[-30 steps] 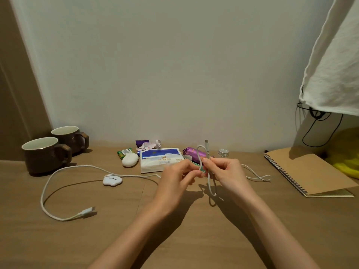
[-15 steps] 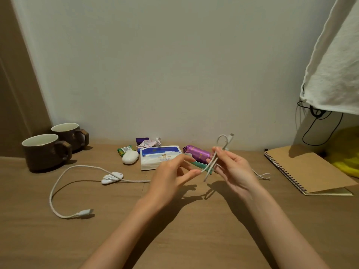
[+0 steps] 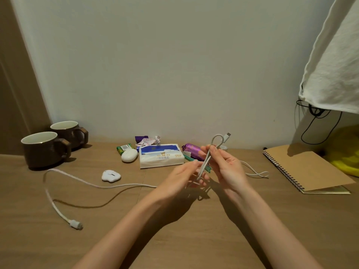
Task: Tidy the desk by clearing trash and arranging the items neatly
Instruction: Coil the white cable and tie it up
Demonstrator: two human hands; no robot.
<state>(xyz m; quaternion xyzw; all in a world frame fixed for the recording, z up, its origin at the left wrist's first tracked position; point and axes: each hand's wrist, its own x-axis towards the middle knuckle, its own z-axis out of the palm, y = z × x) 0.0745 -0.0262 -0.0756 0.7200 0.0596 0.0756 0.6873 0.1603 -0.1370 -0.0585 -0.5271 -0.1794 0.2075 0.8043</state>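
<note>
My right hand [image 3: 225, 167] pinches a thin white cable [image 3: 215, 141] folded into a loop, its plug sticking up to the right. My left hand [image 3: 181, 176] holds the lower strands of the same cable between its fingers. The cable's tail trails right across the wooden desk [image 3: 116, 230]. A thicker white charging cable [image 3: 58, 191] lies curved on the left, running under my left hand. At the back sit a tissue pack [image 3: 161, 155], crumpled wrappers [image 3: 148, 140], a purple wrapper [image 3: 192, 150], a green battery [image 3: 124, 148] and a white oval case [image 3: 129, 155].
Two brown mugs [image 3: 44, 148] stand at the back left by the wall. A small white cloud-shaped clip [image 3: 110, 175] lies near the thick cable. A kraft spiral notebook [image 3: 307, 167] lies at the right, beside something yellow [image 3: 347, 158] under a hanging white cloth [image 3: 334, 65].
Both hands lifted the thin cable and folded it into a longer loop; my left hand slid down onto its lower strands. The thick cable on the left shifted slightly.
</note>
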